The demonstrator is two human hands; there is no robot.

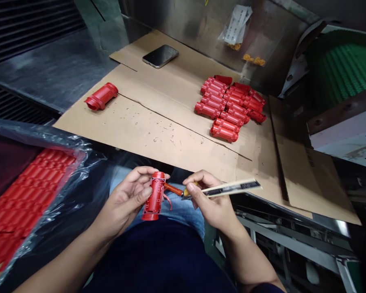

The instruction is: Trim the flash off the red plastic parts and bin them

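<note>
Head view: left hand (125, 199) grips a red moulded plastic cylinder (154, 197) upright, steadying it for the slim orange-handled tool (173, 189) pinched in the right hand (210, 199) (exact contact unclear). More red cylinders (228, 108) lie grouped on flat brown cardboard (140, 134).

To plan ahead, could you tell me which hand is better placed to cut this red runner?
Probably the right hand: it holds the knife, its blade at the runner, while the left hand holds the red moulded part.
</note>
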